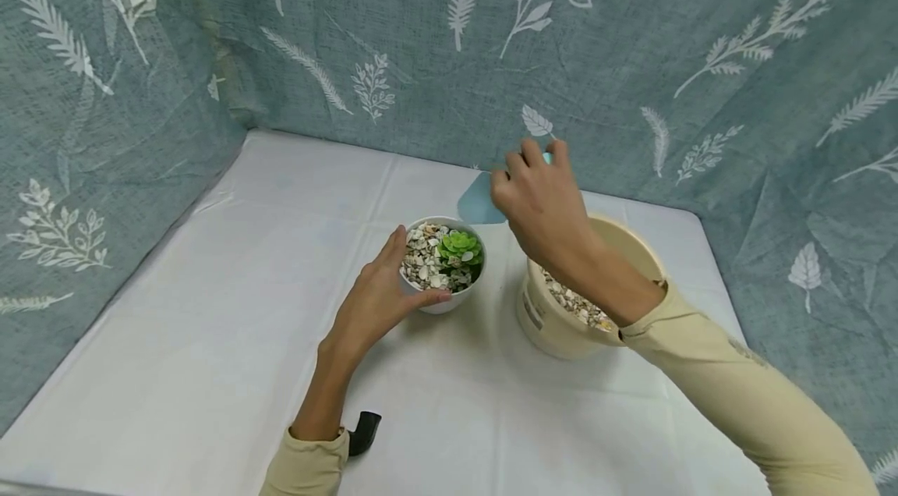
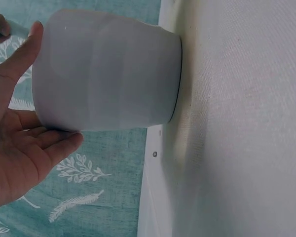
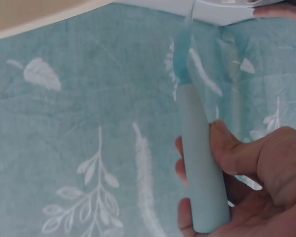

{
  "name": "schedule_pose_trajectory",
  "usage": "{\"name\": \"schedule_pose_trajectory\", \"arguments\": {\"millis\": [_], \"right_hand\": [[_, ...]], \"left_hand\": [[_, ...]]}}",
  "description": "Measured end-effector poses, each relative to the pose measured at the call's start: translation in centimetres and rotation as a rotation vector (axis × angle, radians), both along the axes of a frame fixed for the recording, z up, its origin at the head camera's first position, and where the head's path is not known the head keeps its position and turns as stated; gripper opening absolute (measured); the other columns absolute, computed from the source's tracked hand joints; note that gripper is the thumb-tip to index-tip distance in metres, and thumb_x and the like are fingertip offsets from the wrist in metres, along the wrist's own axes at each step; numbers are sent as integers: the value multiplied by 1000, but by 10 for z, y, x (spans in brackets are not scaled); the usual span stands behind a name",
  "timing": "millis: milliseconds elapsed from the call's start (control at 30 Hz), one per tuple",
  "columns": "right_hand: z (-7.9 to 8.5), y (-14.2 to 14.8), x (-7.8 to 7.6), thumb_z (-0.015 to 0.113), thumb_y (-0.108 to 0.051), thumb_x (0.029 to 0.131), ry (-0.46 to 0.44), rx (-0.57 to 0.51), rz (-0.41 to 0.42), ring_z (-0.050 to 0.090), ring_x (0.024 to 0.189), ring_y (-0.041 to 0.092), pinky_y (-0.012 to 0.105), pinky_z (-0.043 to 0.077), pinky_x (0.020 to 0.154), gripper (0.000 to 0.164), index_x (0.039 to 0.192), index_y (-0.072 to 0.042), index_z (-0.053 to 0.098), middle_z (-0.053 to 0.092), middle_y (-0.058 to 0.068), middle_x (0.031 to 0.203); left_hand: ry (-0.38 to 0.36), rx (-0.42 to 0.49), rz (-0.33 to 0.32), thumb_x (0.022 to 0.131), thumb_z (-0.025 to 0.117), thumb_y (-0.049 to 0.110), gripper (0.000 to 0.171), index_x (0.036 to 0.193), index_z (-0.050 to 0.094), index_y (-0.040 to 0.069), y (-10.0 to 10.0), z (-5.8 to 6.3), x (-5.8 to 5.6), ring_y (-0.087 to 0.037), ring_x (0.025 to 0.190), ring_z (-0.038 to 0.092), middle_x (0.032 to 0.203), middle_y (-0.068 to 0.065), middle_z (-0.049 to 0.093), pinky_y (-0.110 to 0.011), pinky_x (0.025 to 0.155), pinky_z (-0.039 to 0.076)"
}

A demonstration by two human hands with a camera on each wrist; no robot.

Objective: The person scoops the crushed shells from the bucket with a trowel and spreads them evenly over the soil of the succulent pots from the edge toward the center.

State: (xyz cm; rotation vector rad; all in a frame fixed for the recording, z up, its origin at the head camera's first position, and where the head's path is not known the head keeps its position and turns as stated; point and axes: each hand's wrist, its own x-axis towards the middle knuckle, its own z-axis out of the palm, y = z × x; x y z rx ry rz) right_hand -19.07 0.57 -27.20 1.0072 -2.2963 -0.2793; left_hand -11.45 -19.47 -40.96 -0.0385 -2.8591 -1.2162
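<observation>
A small white plant pot (image 2: 106,69) stands upright on the white cloth, filled with pale gravel (image 1: 422,256) and a green succulent (image 1: 459,248). My left hand (image 1: 375,293) holds the pot near its rim, thumb on one side and fingers on the other. In my right hand (image 1: 540,200) is a trowel with a pale teal handle (image 3: 200,158) and a blue blade (image 1: 482,202). The right fingers and thumb wrap round the handle. The blade is behind and slightly right of the pot; its far end is hidden in the right wrist view.
A cream bucket (image 1: 540,332) with gravel (image 1: 575,302) inside stands right of the pot, beneath my right forearm. Teal leaf-print fabric (image 1: 407,75) hangs around the back and sides of the white-covered table (image 1: 210,309). A black wrist fitting (image 1: 365,432) juts from my left cuff.
</observation>
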Motion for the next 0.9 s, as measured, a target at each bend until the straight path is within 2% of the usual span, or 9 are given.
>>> {"name": "schedule_pose_trajectory", "arguments": {"millis": [133,233,367,467,533,667,767,833,900], "right_hand": [[8,27,12,51,16,69,12,-81,-18,42,72,30,48,35,74,20,65,-2,56,52,13,67],[15,58,23,48,19,63,-22,-191,-51,47,75,32,52,36,74,29,77,0,65,61,15,75],[14,97,42,47,21,62,3,-239,-151,48,73,34,55,35,74,29,73,-1,63,62,16,72],[0,111,45,55,21,61,1,-176,-185,49,72,34,56,36,74,27,71,-3,62,59,15,67],[-15,112,38,61,19,61,-59,-129,-182,49,72,32,55,36,75,28,71,-6,63,58,13,67],[-54,104,20,63,16,61,-277,-144,-131,49,69,26,49,36,73,31,76,-11,67,61,5,69],[-75,100,16,66,15,62,-438,-197,-133,52,71,25,48,36,75,32,79,-12,69,65,1,73],[-83,101,16,70,14,62,-503,-209,-148,55,74,25,49,36,80,31,81,-11,70,67,1,75],[-86,102,15,71,14,63,-517,-205,-146,59,78,25,51,33,90,31,81,-11,70,68,1,78]], "left_hand": [[-12,5,-23,63,66,69,117,148,3,20,3,-1,-2,-28,135,25,153,-1,10,-47,103,32],[-28,5,-35,63,65,70,116,148,2,21,2,-1,-4,-28,135,24,153,1,9,-48,103,31],[-72,-6,-36,64,64,71,116,148,0,24,-9,0,-2,-27,136,23,153,4,6,-49,104,29],[-92,-30,-8,64,64,71,116,147,-2,25,-25,2,3,-29,136,22,153,4,5,-52,103,29],[-97,-47,12,64,64,71,116,147,-2,24,-37,3,8,-31,136,21,153,4,5,-53,102,30],[-111,-54,37,64,64,71,116,147,-4,25,-52,2,17,-33,136,20,153,3,4,-56,100,30],[-115,-49,25,65,63,71,115,147,-5,27,-54,-2,19,-34,136,20,153,2,4,-57,100,29],[-113,-41,17,65,63,71,114,147,-5,28,-52,-3,19,-34,136,20,153,2,4,-57,100,29],[-111,-33,14,66,63,70,113,146,-5,30,-52,-3,20,-33,136,20,153,4,4,-57,100,29]]}}
